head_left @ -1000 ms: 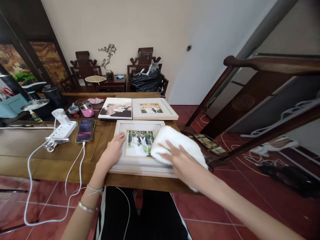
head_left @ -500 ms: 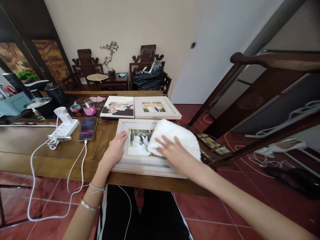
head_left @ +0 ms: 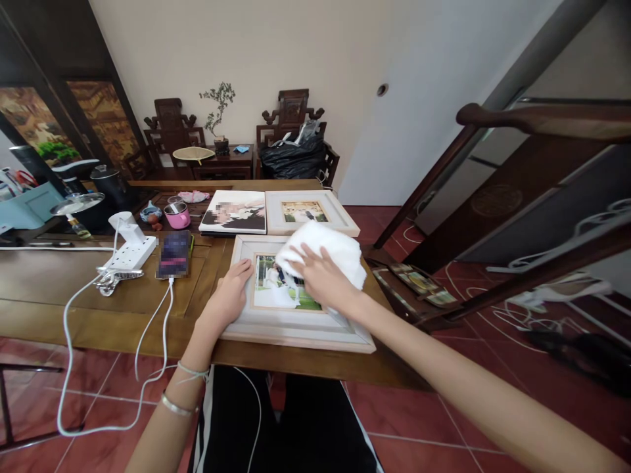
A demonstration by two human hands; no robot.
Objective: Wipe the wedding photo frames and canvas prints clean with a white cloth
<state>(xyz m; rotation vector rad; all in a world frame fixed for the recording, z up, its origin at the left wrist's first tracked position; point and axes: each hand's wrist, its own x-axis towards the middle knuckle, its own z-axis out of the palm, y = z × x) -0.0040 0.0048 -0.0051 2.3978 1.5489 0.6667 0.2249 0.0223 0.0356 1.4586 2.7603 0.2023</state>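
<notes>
Pressing the white cloth onto the photo frame, the right hand lies flat, fingers spread. The left hand, fingers loosely apart, pins the frame's left border. With the frame near the table edge, a hard push might slide it off.

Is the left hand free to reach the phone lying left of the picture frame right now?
Probably yes. The left hand rests flat on the picture frame, holding nothing, and only bare table lies between it and the phone.
</notes>
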